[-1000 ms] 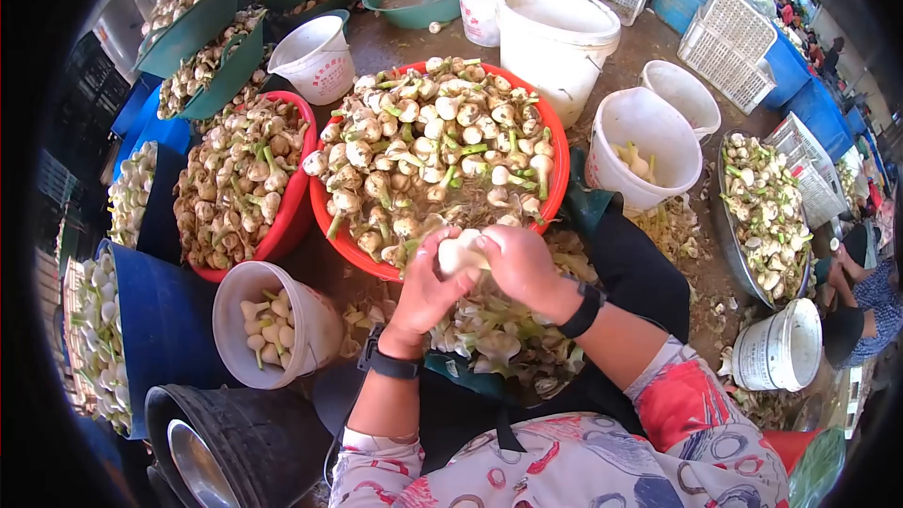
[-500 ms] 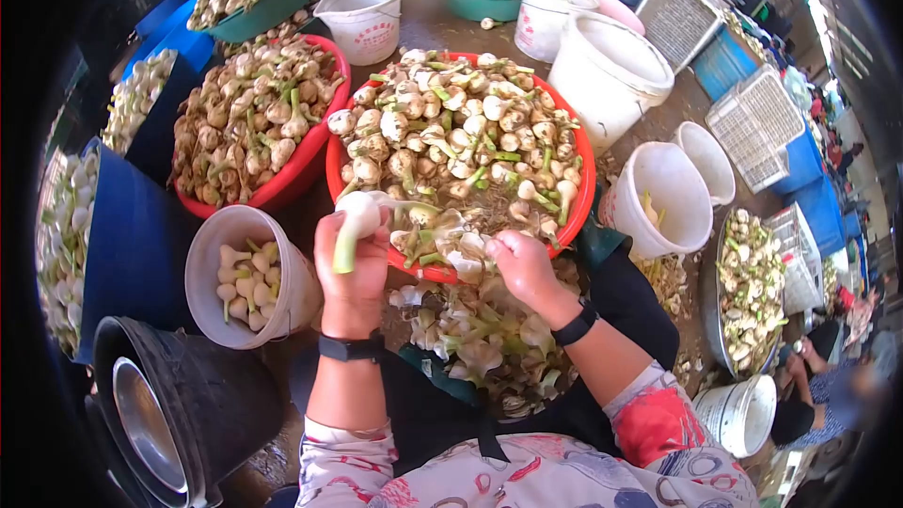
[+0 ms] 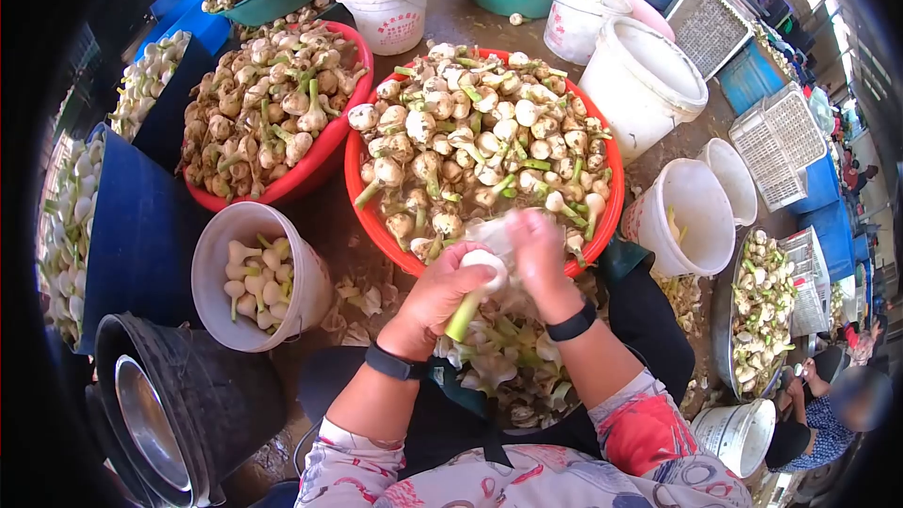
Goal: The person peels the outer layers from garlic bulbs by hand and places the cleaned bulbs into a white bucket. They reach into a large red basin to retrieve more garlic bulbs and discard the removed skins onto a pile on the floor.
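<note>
My left hand [image 3: 442,293] is closed round a garlic bulb [image 3: 485,268], its white head up and its cut green stem pointing down. Close beside it, my right hand [image 3: 538,254] is blurred by motion, fingers bent in. A pale strip of garlic skin [image 3: 494,230] shows at its fingertips. Both hands are over the near rim of a red basin [image 3: 616,212] heaped with unpeeled garlic bulbs [image 3: 470,132]. Below them, a pile of peeled-off skins [image 3: 508,367] lies between my knees.
At left stand a white bucket [image 3: 320,296] of peeled bulbs, a black bucket [image 3: 226,386] and a blue bin [image 3: 132,245]. Another red basin [image 3: 353,103] of garlic sits beyond. White buckets [image 3: 649,85] and a metal pan [image 3: 722,320] are at right. Another person [image 3: 828,423] sits far right.
My left hand has moved right and down with the garlic bulb, close to my right hand. My right hand has risen slightly and blurred. The whole view has shifted a little.
</note>
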The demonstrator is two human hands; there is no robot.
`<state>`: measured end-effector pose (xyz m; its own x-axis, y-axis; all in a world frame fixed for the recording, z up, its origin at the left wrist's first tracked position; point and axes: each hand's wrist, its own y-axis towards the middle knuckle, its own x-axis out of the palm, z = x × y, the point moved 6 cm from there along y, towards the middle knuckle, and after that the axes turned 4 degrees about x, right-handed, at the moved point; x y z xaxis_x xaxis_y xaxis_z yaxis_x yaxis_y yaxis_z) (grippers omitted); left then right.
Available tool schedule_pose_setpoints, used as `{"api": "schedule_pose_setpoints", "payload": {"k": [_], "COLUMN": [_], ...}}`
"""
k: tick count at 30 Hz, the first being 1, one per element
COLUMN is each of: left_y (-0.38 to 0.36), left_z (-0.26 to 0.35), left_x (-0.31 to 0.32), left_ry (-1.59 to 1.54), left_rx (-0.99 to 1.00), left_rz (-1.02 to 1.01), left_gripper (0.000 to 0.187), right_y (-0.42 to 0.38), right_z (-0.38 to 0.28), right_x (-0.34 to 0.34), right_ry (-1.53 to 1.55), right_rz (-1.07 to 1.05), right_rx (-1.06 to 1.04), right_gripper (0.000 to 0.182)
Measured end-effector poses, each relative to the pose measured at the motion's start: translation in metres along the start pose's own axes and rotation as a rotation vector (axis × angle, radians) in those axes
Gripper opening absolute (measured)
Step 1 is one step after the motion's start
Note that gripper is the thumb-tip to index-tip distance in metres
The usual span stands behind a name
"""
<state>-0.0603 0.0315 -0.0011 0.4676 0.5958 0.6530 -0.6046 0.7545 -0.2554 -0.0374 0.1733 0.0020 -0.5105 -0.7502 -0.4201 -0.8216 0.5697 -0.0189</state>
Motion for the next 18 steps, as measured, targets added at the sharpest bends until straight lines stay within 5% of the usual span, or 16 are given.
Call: {"api": "schedule_pose_setpoints", "payload": {"k": [2, 3, 5, 6, 7, 8, 9, 11, 12, 13, 14, 18], "left_y": [-0.004, -0.015, -0.025, -0.034, -0.054, -0.060, -0.052, -0.031, -0.024, -0.014, -0.013, -0.009], "left_z": [0.016, 0.031, 0.074, 0.085, 0.094, 0.094, 0.084, 0.060, 0.045, 0.039, 0.036, 0.036], "left_x": [0.000, -0.012, -0.045, -0.094, -0.087, -0.079, -0.074, -0.060, -0.056, -0.053, -0.046, -0.057], "left_ry": [-0.168, -0.246, -0.609, -0.543, -0.900, -1.013, -0.977, -0.826, -0.768, -0.651, -0.577, -0.594], "left_rx": [0.103, 0.181, 0.546, 0.824, 0.774, 0.676, 0.590, 0.413, 0.337, 0.372, 0.350, 0.362], "left_rz": [-0.154, 0.021, 0.167, 0.382, 0.744, 0.848, 0.787, 0.513, 0.579, 0.337, 0.504, 0.543], "left_gripper": [0.032, 0.032, 0.035, 0.044, 0.053, 0.059, 0.057, 0.047, 0.032, 0.021, 0.015, 0.014], "right_y": [0.019, 0.018, 0.007, -0.013, -0.028, -0.039, -0.036, -0.004, 0.001, 0.009, 0.017, 0.048], "right_z": [0.033, 0.040, 0.039, 0.019, 0.018, 0.021, 0.018, -0.001, -0.001, -0.004, -0.005, 0.069], "right_x": [-0.023, -0.031, -0.023, -0.007, 0.000, 0.009, 0.017, 0.024, 0.043, 0.059, 0.074, 0.154], "right_ry": [0.700, 0.701, 0.028, -0.536, -0.719, -0.902, -0.907, -0.774, -0.765, -0.722, -0.668, -0.462], "right_rz": [0.144, 0.141, -0.154, -0.471, -0.609, -0.746, -0.752, -0.326, -0.336, -0.215, -0.101, -0.309], "right_rx": [0.187, 0.187, 0.135, -0.077, -0.064, -0.048, -0.057, -0.146, -0.145, -0.115, -0.100, -0.010], "right_gripper": [0.020, 0.020, 0.022, 0.026, 0.027, 0.028, 0.028, 0.031, 0.031, 0.032, 0.034, 0.038]}}
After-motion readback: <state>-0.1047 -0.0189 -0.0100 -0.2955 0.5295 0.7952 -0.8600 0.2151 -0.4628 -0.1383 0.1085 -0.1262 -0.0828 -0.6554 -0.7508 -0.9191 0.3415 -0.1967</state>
